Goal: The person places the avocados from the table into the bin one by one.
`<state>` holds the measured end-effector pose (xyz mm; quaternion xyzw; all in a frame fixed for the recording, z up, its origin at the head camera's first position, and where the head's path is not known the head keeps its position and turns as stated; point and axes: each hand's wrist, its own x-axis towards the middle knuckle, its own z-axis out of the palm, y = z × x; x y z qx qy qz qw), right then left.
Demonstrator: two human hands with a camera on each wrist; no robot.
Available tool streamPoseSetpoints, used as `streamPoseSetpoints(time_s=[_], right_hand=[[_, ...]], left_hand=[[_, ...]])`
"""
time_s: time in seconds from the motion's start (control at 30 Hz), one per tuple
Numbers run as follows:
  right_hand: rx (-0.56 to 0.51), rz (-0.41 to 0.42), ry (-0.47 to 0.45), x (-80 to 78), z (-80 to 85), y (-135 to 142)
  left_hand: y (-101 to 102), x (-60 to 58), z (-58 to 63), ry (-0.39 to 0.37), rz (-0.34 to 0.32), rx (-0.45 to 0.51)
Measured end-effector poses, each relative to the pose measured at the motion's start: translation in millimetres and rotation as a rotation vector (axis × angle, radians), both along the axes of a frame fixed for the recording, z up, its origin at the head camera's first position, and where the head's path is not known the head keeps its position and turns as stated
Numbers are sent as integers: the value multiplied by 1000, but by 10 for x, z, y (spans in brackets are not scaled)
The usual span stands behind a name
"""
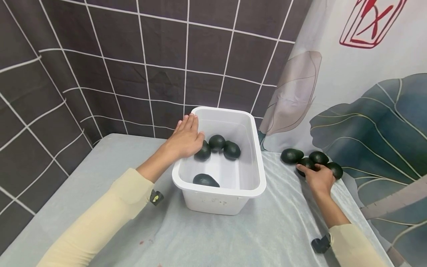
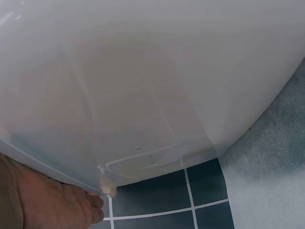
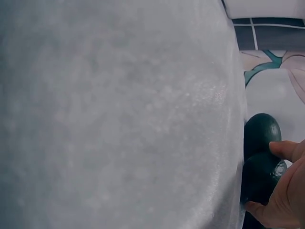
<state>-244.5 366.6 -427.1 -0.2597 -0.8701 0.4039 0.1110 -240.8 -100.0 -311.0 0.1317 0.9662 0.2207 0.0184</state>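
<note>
A white plastic tub (image 1: 218,202) holds several dark green avocados, among them one avocado (image 1: 205,180) at its near end and a cluster by the back left. My left hand (image 1: 186,139) rests on the tub's left rim, fingers straight. In the left wrist view, that hand (image 2: 59,202) lies along the rim beneath the white wall. At the right, my right hand (image 1: 320,180) grips a dark green avocado (image 1: 305,164) between thumb and fingers. Other avocados touch or lie close around it, such as the avocado (image 1: 292,155) to its left. The right wrist view shows the gripped avocado (image 3: 261,176) partly hidden by the hand.
A pale grey-blue cloth (image 1: 267,237) covers the table under the tub. Behind stands a dark wall covering (image 1: 160,44) with white grid lines. A printed curtain (image 1: 377,122) with large leaves hangs along the right side, close behind the loose avocados.
</note>
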Motion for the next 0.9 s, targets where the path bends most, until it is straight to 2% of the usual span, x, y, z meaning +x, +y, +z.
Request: streamPoseSetpoints(time_s=[0.43, 0.9], right_hand=[[-27, -13, 25, -15, 64, 7], [-10, -7, 53, -30, 122, 14]], left_hand=[[-7, -10, 5, 0, -2, -2], [4, -9, 5, -10, 1, -5]])
